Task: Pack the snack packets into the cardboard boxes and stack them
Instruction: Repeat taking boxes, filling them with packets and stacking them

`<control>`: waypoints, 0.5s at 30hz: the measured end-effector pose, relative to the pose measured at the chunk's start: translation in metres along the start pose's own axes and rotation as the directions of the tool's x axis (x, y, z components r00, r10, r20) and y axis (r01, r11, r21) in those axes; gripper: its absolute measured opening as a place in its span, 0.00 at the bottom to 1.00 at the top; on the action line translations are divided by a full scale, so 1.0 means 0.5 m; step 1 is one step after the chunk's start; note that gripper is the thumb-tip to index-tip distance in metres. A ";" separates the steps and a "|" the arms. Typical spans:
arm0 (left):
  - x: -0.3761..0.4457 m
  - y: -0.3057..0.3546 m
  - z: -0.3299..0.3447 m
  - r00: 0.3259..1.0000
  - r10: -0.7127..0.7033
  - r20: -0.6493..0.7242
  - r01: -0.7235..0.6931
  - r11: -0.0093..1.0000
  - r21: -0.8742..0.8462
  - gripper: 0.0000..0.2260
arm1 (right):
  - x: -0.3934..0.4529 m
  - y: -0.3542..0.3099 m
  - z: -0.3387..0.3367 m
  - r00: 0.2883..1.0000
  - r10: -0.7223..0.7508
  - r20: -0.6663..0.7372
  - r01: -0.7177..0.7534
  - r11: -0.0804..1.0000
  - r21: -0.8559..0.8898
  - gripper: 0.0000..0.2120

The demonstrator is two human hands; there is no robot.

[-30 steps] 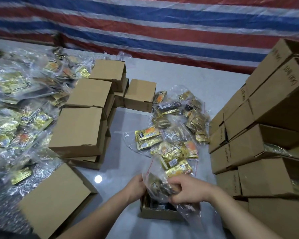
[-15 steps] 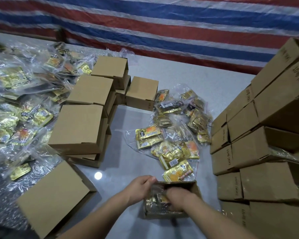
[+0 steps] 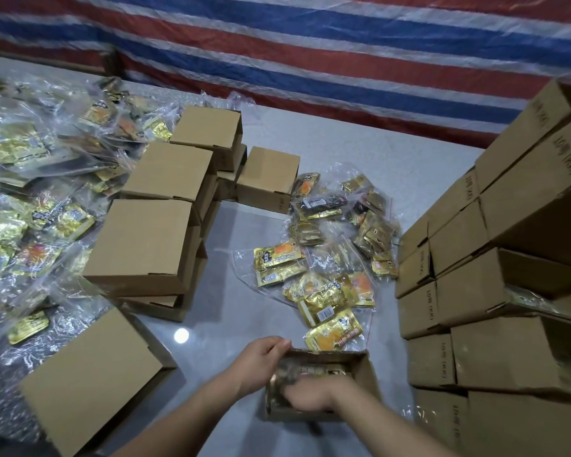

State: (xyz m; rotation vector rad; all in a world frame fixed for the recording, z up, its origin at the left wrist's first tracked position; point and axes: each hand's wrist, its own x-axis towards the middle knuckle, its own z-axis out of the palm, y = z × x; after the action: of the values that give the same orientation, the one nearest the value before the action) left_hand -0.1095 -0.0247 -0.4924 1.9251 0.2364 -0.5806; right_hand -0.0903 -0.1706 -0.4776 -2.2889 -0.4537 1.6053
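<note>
Since the earlier frames, the bag of snack packets (image 3: 305,374) has gone from being held above the open box (image 3: 365,374) to lying down inside it, and the right hand (image 3: 310,395) has sunk into the box on top of the bag. Right now that hand sits low centre of the frame, blurred, pressing on the bag; whether its grip is closed round the plastic or flat on it I cannot tell. The left hand (image 3: 261,366) is just left of it, its fingers curled over the box's upper left corner, so its grip is narrow and holding the cardboard wall.

The open box stands on the grey surface (image 3: 244,324) at the bottom centre. Just above it, touching its far edge, lies a loose heap of packets (image 3: 330,278) in clear bags, gold and orange, running up toward the middle of the frame. To the left of the heap are closed boxes (image 3: 145,239) in low stacks, with one more near the lower left corner. Further bags of packets (image 3: 30,209) cover the left side. Along the right edge rises a tall stack of boxes (image 3: 495,291), some with plastic showing at their open ends. A striped tarp (image 3: 310,44) of red, blue and white fills the top.
</note>
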 end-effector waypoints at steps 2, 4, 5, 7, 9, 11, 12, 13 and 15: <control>-0.003 -0.004 0.005 1.000 0.012 0.022 -0.012 1.000 0.021 0.15 | 0.024 -0.002 0.028 0.996 0.072 0.049 -0.074 0.997 0.035 0.24; -0.007 -0.007 0.009 0.999 0.026 0.031 -0.026 1.000 0.007 0.13 | 0.024 -0.004 0.041 0.995 0.078 0.059 -0.081 0.995 0.050 0.24; -0.009 -0.008 0.011 0.999 0.031 0.028 -0.031 1.000 0.001 0.13 | 0.016 -0.002 0.040 0.997 0.059 0.044 -0.061 0.996 0.061 0.22; -0.008 -0.007 0.011 0.999 0.029 0.014 -0.029 1.000 0.003 0.14 | -0.007 0.012 0.023 0.999 0.008 -0.042 -0.004 0.995 0.101 0.14; -0.006 -0.004 0.010 1.000 0.023 0.003 -0.023 1.000 0.012 0.15 | -0.030 0.046 0.002 0.990 0.024 -0.140 -0.005 0.991 0.135 0.14; -0.007 -0.001 0.009 1.000 0.026 0.005 -0.026 0.999 0.023 0.15 | -0.057 0.068 -0.018 0.988 0.062 -0.144 -0.041 0.989 0.144 0.17; -0.007 0.001 0.008 1.000 0.028 0.009 -0.029 0.999 0.029 0.16 | -0.063 0.074 -0.024 0.990 0.070 -0.120 -0.058 0.994 0.097 0.17; -0.007 0.003 0.008 1.000 0.028 0.010 -0.029 0.999 0.029 0.16 | -0.060 0.077 -0.026 0.992 0.095 -0.080 -0.094 0.995 0.019 0.19; -0.007 0.006 0.009 1.000 0.022 0.004 -0.022 0.999 0.026 0.16 | -0.059 0.063 -0.026 0.991 0.130 0.012 -0.128 0.985 -0.113 0.22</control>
State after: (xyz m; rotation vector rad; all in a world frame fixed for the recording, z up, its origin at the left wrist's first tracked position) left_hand -0.1126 -0.0297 -0.4897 1.9495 0.2059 -0.5745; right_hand -0.0849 -0.2124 -0.4618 -2.4333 -0.4177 1.7041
